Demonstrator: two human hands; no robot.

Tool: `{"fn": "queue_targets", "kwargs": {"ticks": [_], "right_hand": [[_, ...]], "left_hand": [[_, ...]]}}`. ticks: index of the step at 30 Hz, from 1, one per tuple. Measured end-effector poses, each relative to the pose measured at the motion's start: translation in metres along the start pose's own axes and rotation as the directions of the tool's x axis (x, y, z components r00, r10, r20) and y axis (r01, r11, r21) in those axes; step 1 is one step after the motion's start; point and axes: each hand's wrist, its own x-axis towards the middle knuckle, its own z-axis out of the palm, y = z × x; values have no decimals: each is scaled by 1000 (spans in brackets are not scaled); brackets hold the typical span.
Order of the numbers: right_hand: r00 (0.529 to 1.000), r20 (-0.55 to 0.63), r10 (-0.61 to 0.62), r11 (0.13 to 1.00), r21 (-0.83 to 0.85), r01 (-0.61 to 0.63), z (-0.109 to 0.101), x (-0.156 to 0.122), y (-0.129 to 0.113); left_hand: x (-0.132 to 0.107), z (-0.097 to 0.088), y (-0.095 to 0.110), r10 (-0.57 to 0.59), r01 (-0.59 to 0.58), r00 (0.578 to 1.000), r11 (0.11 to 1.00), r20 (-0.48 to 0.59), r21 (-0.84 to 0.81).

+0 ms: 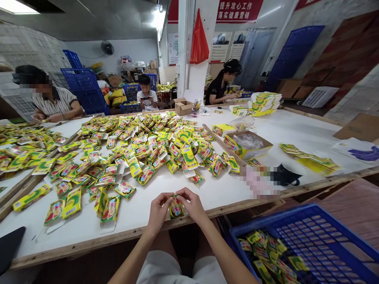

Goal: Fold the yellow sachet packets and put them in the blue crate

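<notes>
At the far left edge of the frame I see one dark flat object (10, 248) by the table's corner. Above it, upper left, sits the first of three other people, a seated person (50, 100) in a striped shirt. The white table (225, 191) carries a heap of packets (142, 146), yellow, green and red, far too many for me to count; it fills the left and middle of the frame. A second person (147, 94) sits behind it at centre top, and a third person (222, 83) further right.

Bottom centre, my two hands meet over the table's wooden front edge. The left hand (158, 211) and the right hand (194, 205) both pinch a single packet (176, 207) between thumb and fingertips, closed on it from either side. Bare white tabletop lies ahead of them, with the nearest loose packets a little to the left.

Right of centre stands one open cardboard box (247, 144), then one black cup (284, 175) and one flat stack of sleeves (310, 159). Lower right, one blue crate (325, 236) sits below table level, part-filled with packets, close beside my right forearm.
</notes>
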Motion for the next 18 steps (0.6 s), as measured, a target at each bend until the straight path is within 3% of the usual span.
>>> {"fn": "queue_targets", "kwargs": {"ticks": [3, 5, 8, 10, 12, 13, 15, 18], "right_hand": [[999, -40, -20, 999, -38, 19, -8, -7, -7], [992, -121, -46, 989, -147, 28, -32, -16, -18], [965, -257, -45, 916, -396, -62, -93, -40, -38], [957, -291, -25, 823, -549, -145, -135, -59, -47], [944, -331, 1, 770, -602, -212, -163, -75, -52], [940, -341, 24, 771, -591, -235, -169, -80, -53], [939, -332, 87, 815, -519, -259, -164, -87, -51], [949, -277, 151, 895, -370, -250, -125, -83, -41]], "left_hand": [[1, -8, -2, 68, -72, 997, 987, 34, 147], [11, -21, -3, 154, -141, 988, 930, -12, 339], [41, -50, -7, 288, -137, 952, 701, -102, 699], [64, -67, -8, 274, -40, 955, 490, -110, 871], [84, -80, -9, 218, 18, 971, 346, -99, 938], [92, -83, -8, 189, 32, 977, 324, -98, 946], [102, -87, -6, 150, 51, 982, 359, -112, 932], [96, -81, -4, 125, 73, 982, 452, -144, 889]]}}
